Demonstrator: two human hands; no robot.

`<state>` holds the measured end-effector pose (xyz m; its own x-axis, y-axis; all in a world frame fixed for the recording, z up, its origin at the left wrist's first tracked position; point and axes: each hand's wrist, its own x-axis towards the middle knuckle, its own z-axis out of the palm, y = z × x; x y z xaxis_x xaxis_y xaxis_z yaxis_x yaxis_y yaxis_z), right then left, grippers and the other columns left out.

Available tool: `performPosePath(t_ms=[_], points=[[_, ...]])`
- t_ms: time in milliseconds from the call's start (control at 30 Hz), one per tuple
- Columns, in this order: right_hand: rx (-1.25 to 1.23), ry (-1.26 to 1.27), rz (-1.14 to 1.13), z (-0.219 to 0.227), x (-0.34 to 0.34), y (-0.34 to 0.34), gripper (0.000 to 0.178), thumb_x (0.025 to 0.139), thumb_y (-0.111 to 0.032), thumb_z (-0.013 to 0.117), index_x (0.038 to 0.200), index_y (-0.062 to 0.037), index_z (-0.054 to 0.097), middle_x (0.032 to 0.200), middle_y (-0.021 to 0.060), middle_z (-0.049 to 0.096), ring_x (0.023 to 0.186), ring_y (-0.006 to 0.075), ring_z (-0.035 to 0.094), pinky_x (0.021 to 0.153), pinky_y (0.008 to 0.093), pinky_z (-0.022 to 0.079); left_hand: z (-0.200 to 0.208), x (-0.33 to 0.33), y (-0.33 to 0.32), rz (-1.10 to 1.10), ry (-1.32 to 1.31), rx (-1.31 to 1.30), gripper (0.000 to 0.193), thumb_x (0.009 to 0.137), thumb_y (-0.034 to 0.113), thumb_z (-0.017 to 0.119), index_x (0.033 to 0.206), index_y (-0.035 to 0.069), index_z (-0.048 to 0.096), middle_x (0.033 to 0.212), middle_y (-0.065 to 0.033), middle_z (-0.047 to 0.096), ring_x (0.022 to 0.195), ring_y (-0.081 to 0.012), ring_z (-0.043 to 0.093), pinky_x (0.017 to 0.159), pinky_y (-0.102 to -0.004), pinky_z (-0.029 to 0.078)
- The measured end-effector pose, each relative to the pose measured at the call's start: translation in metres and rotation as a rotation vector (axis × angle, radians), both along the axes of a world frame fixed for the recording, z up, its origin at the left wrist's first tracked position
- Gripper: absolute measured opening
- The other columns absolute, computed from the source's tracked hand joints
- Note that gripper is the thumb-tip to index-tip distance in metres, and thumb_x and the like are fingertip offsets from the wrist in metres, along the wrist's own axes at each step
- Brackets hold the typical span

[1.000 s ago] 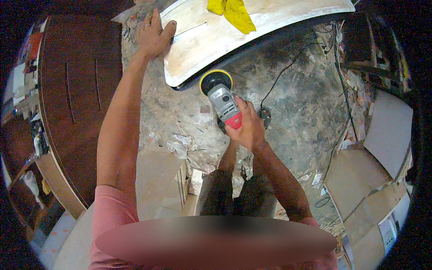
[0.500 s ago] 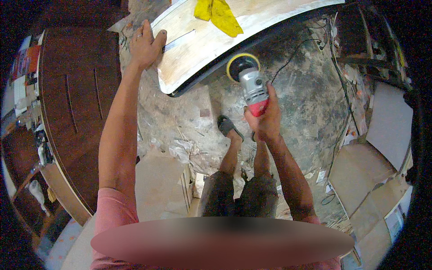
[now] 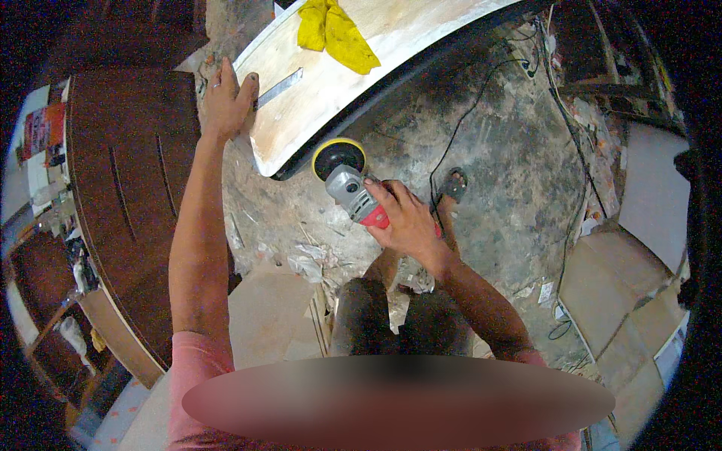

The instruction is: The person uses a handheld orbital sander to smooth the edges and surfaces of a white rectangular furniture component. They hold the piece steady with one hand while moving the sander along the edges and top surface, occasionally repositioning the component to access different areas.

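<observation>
A long curved panel with a worn pale face and black underside edge lies across the top. My left hand rests at its left end, thumb and fingers stretched out and apart. In my right hand is a grey-and-red angle grinder, my fingers wrapped round its red body. Its round black pad with a yellow rim is just below the panel's near edge, seemingly apart from it. On the panel lie a yellow cloth and a flat grey strip, close to my left hand.
A black cord runs over the stained floor toward the grinder. Dark brown boards stand on the left. Cardboard pieces lie at the right. Scraps of plastic litter the floor near my legs.
My right hand has swung the grinder left and toward me. The panel and my left hand sit slightly lower and further left in view. One foot has shifted right.
</observation>
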<state>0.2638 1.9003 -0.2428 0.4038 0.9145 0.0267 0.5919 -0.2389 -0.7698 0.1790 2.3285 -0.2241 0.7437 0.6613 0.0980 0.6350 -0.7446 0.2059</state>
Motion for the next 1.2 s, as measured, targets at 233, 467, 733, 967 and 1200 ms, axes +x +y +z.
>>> performPosePath(t_ms=[233, 467, 733, 967, 1200], points=[[-0.021, -0.009, -0.051, -0.005, 0.03, 0.001, 0.093, 0.074, -0.028, 0.083, 0.156, -0.0313, 0.04, 0.129, 0.0181, 0.057, 0.101, 0.042, 0.068, 0.084, 0.0498, 0.061, -0.003, -0.001, 0.006, -0.05, -0.014, -0.027, 0.083, 0.1, 0.052, 0.055, 0.156, -0.006, 0.035, 0.152, -0.0332, 0.046, 0.144, -0.0457, 0.042, 0.119, -0.0489, 0.033], [0.007, -0.023, -0.112, -0.003, 0.065, -0.005, 0.095, 0.072, -0.028, 0.085, 0.155, -0.0283, 0.041, 0.128, 0.0172, 0.058, 0.102, 0.0415, 0.068, 0.084, 0.0505, 0.061, 0.001, -0.002, 0.0, -0.036, -0.005, -0.001, 0.078, 0.102, 0.048, 0.055, 0.154, -0.009, 0.039, 0.147, -0.0369, 0.049, 0.139, -0.0469, 0.048, 0.116, -0.0484, 0.036], [-0.026, -0.007, -0.174, -0.002, 0.103, -0.013, 0.095, 0.073, -0.028, 0.085, 0.156, -0.0272, 0.039, 0.128, 0.0185, 0.058, 0.104, 0.0432, 0.068, 0.085, 0.0514, 0.06, 0.001, -0.003, 0.003, -0.072, -0.023, -0.03, 0.076, 0.104, 0.042, 0.054, 0.155, -0.01, 0.034, 0.146, -0.0361, 0.05, 0.136, -0.0463, 0.05, 0.115, -0.047, 0.038], [-0.056, 0.011, -0.234, -0.007, 0.144, -0.02, 0.095, 0.073, -0.029, 0.085, 0.155, -0.0225, 0.038, 0.125, 0.0217, 0.058, 0.105, 0.0457, 0.067, 0.085, 0.0523, 0.06, 0.006, 0.0, -0.004, -0.012, 0.008, -0.059, 0.072, 0.104, 0.036, 0.055, 0.156, -0.008, 0.034, 0.146, -0.035, 0.05, 0.136, -0.0458, 0.049, 0.116, -0.048, 0.036], [-0.07, 0.097, -0.292, -0.012, 0.193, -0.029, 0.096, 0.072, -0.024, 0.084, 0.155, -0.0186, 0.037, 0.132, 0.023, 0.059, 0.114, 0.0449, 0.064, 0.092, 0.0525, 0.056, 0.011, 0.001, -0.007, 0.016, 0.002, -0.16, 0.069, 0.102, 0.028, 0.056, 0.157, -0.007, 0.034, 0.148, -0.0339, 0.048, 0.139, -0.0442, 0.047, 0.116, -0.0472, 0.035]])
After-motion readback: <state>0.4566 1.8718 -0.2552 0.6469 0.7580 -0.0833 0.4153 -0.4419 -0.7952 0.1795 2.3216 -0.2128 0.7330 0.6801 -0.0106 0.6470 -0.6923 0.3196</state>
